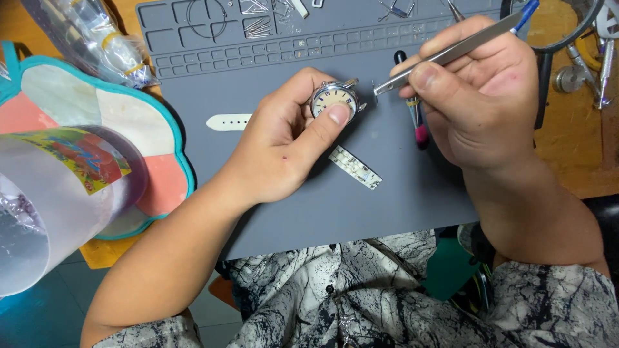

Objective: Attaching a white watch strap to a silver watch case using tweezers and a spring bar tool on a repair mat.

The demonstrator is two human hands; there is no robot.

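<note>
While the left hand (284,145) pinches the small watch case (334,100) by its rim above the grey mat (400,187), the right hand (480,96) clamps steel tweezers (445,57) beside it; light, slippery, probably fragile, best held at the edge.

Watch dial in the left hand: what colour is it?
Cream, on the watch, with dark numerals and a silver case; head view.
</note>
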